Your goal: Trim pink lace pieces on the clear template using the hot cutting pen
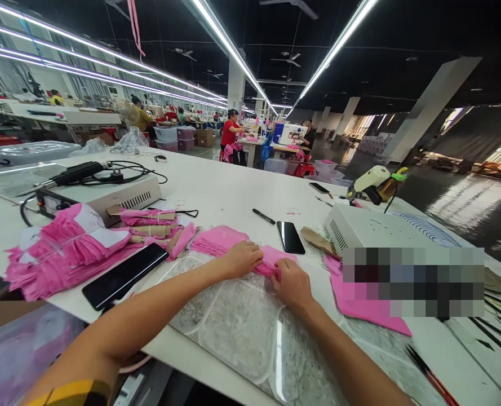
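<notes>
A stack of pink fabric pieces (pixel 220 238) lies at the middle of the white table, on the far edge of a clear plastic lid (pixel 237 327). My left hand (pixel 242 259) is closed on the stack, its fingers curled over the cloth. Close by on the right, my right hand (pixel 291 282) pinches the near edge of the pink fabric (pixel 271 259) between thumb and fingers. Just beyond the hands, a black phone (pixel 291 237) and a black marker (pixel 264 216) rest on the tabletop.
Tied pink bundles (pixel 72 248) and a larger black phone (pixel 125 276) lie at left, before a grey box (pixel 102 197) topped by a black handheld tool (pixel 79 172). To the right stand another box (pixel 377 231), pink cloth (pixel 368 307) and tweezers (pixel 431 375). Co-workers sit farther back.
</notes>
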`<control>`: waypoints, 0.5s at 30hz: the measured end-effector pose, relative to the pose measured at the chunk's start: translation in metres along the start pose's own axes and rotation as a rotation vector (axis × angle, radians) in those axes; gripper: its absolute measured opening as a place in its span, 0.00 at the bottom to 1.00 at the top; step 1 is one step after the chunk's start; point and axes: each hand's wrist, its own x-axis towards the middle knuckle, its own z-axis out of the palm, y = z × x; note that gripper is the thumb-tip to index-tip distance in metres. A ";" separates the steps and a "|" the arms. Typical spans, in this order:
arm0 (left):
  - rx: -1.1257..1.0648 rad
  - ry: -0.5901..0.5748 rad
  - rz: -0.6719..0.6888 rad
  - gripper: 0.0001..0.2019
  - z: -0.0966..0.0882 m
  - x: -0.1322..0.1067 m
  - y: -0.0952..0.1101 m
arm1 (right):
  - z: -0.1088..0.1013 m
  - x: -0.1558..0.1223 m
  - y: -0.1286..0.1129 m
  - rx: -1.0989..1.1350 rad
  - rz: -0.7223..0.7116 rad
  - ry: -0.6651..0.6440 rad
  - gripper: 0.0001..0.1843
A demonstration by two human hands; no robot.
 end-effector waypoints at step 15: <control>-0.051 -0.282 0.097 0.09 -0.048 -0.123 0.003 | -0.024 -0.063 -0.050 0.189 -0.454 -0.357 0.11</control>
